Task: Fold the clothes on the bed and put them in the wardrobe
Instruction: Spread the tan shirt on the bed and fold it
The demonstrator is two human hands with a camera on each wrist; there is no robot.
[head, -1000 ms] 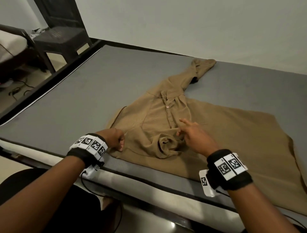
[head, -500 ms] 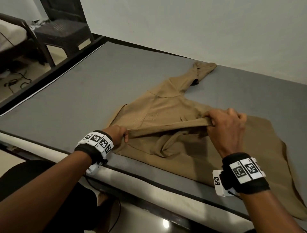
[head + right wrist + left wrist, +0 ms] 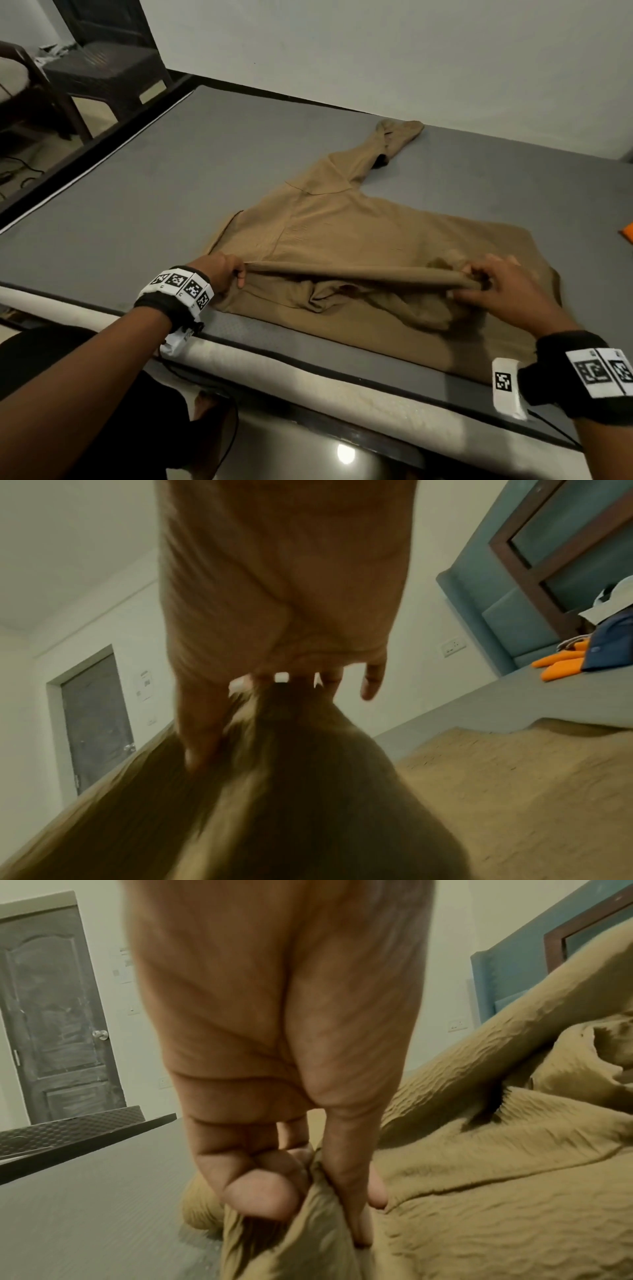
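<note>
A tan long-sleeved shirt [image 3: 346, 236] lies spread on the grey bed [image 3: 137, 192], one sleeve stretched toward the far wall. My left hand [image 3: 227, 275] pinches the shirt's near left edge; the left wrist view shows thumb and fingers [image 3: 274, 1204] clamped on a bunch of the tan shirt [image 3: 479, 1177]. My right hand [image 3: 493, 291] grips the same lifted fold farther right, so a taut ridge of cloth runs between both hands. In the right wrist view the tan shirt [image 3: 274, 777] hangs blurred from my right fingers [image 3: 198, 723].
A dark plastic chair [image 3: 99, 72] stands off the bed's far left corner. Orange cloth [image 3: 627, 236] shows at the right edge; orange and blue clothes [image 3: 582, 653] lie piled near a teal headboard [image 3: 514, 593]. A grey door [image 3: 51, 1015] is behind. The bed's near edge [image 3: 308, 380] runs below my wrists.
Both hands took hold of the shirt's near edge. My right hand drew the fold out to the right, lengthening the taut ridge; the left stayed near the left edge.
</note>
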